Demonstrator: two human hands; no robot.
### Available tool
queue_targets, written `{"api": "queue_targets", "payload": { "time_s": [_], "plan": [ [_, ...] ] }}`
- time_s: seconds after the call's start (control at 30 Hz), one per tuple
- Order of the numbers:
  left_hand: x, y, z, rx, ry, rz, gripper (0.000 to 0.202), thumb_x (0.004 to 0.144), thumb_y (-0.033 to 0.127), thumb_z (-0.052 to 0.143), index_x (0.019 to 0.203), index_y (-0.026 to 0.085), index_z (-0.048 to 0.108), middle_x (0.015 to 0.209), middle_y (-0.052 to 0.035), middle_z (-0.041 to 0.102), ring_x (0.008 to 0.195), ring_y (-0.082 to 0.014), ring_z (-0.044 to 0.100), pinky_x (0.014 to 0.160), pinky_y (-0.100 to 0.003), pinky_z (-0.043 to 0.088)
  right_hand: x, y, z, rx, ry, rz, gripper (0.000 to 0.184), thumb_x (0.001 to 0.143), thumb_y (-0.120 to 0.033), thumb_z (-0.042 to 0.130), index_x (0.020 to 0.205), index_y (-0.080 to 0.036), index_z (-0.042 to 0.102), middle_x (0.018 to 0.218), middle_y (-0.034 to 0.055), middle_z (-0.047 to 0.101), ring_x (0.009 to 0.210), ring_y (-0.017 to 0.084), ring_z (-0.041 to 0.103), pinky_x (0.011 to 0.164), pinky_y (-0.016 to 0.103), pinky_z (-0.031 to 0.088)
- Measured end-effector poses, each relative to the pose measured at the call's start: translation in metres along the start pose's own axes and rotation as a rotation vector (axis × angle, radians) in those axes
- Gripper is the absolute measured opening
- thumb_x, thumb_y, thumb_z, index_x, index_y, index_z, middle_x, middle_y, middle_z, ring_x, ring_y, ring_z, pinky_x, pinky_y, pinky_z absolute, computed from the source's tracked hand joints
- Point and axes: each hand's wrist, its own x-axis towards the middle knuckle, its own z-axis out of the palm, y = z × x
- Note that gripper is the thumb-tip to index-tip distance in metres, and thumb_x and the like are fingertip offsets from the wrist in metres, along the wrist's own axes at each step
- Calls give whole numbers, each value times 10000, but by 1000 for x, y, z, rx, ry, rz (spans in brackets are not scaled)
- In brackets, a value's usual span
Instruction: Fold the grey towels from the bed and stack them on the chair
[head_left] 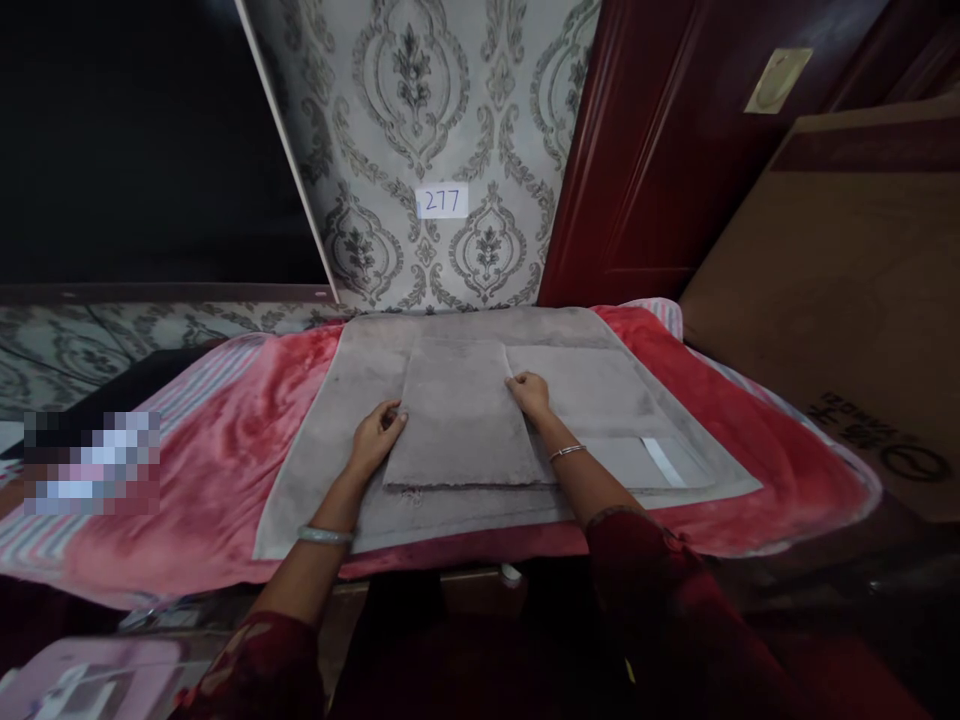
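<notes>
A grey plush cloth (461, 420) lies folded into a long upright panel at the middle of a larger grey cloth (315, 470). At the panel's left edge, my left hand (375, 438) is closed with thumb and fingers pinching the border. My right hand (531, 393) pinches the same panel's right edge, higher up. Right of the panel, partly beneath it, a flat grey piece (585, 385) shows, with a smooth section and a white strip (664, 462) at its lower part. The undersides of both pinches are hidden.
A red blanket (217, 470) with striped borders covers the surface underneath. To the right stands a large cardboard box (840, 280). A dark screen (150, 150) is at the left, and a dark red door (645, 140) lies behind. A paper label (442, 200) marks the wall.
</notes>
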Motion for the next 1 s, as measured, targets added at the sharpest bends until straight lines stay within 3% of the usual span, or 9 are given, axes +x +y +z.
{"api": "queue_targets", "payload": {
  "time_s": [0.4, 0.7, 1.0],
  "plan": [
    [1, -3, 0, 66, 19, 20, 699, 754, 651, 600, 1257, 175, 693, 848, -29, 677, 759, -195, 626, 741, -322, 502, 2, 2, 2, 19, 9, 21, 200, 856, -270, 622, 735, -162, 739, 750, 41, 708, 707, 148, 601, 645, 234, 369],
    [-1, -6, 1, 52, 6, 90, 665, 790, 648, 607, 1314, 248, 695, 1165, -69, 734, 1018, -249, 668, 927, -382, 533, 2, 3, 3, 82, 1, 39, 230, 830, -290, 603, 658, -173, 700, 614, -6, 619, 615, 130, 551, 580, 230, 342],
    [-3, 4, -3, 98, -23, 119, 668, 791, 658, 616, 1287, 219, 704, 1061, -79, 733, 917, -237, 661, 851, -371, 548, 2, 7, 4, 130, 13, 56, 204, 796, -313, 607, 676, -180, 704, 617, -7, 633, 609, 133, 548, 584, 227, 372]
  ]
}}
